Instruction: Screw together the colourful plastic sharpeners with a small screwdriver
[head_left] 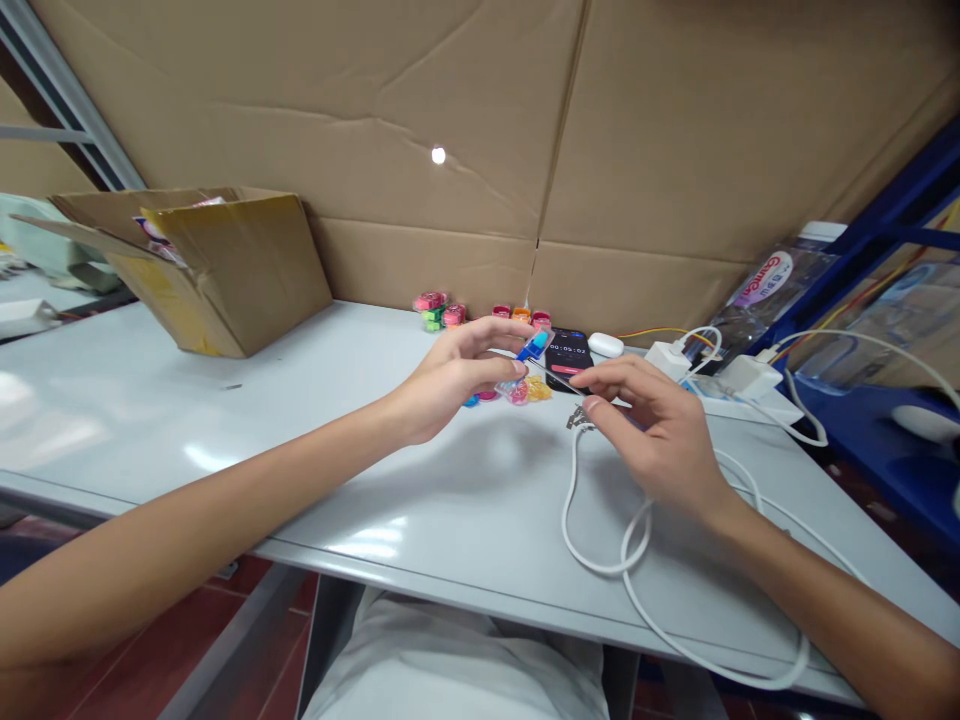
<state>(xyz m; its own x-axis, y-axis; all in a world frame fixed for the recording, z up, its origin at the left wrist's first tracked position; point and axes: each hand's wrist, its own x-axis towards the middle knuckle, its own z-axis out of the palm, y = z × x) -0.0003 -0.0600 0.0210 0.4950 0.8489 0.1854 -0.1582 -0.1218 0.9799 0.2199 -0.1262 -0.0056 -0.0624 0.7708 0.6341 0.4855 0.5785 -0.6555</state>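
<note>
A small blue and clear plastic piece is pinched between the thumb and fingers of my left hand, above the table. My right hand is closed around a screwdriver whose thin metal shaft points left, its tip at the blue piece. Whether the tip touches it, I cannot tell. The screwdriver's handle is mostly hidden in my fingers. Below my left hand lie pink, yellow and blue plastic pieces, partly covered. Small dark metal pieces lie beneath my right fingertips.
Behind my hands are a phone showing a timer, a white earbud case and colourful plastic pieces. An open cardboard box stands left. A white cable loops across the right, near chargers and a bottle.
</note>
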